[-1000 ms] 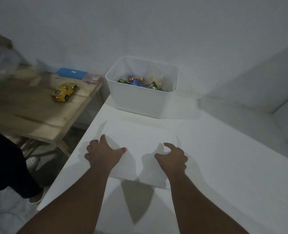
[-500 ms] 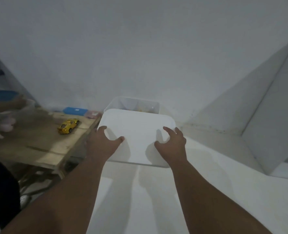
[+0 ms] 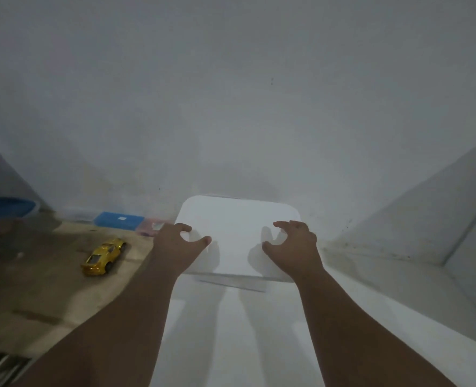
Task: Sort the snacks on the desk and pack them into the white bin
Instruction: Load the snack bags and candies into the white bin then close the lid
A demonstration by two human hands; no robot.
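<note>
A white lid (image 3: 236, 227) lies flat over the white bin, close to the back wall. Only a thin strip of the bin's front wall (image 3: 231, 284) shows beneath the lid's near edge, and the snacks inside are hidden. My left hand (image 3: 175, 244) grips the lid's near left corner, thumb on top and fingers curled at the edge. My right hand (image 3: 292, 247) holds the near right corner in the same arched way. Both forearms stretch forward over the white desk (image 3: 231, 336).
Left of the desk stands a lower wooden table (image 3: 35, 289) with a yellow toy car (image 3: 104, 256), a blue box (image 3: 118, 220) and a small pink box (image 3: 150, 229). The wall is right behind the bin. A slanted white panel (image 3: 426, 219) closes the right side.
Both hands lifted the lid off the desk and carried it forward. It now covers the bin fully, hiding the snacks. The view tilted up toward the wall.
</note>
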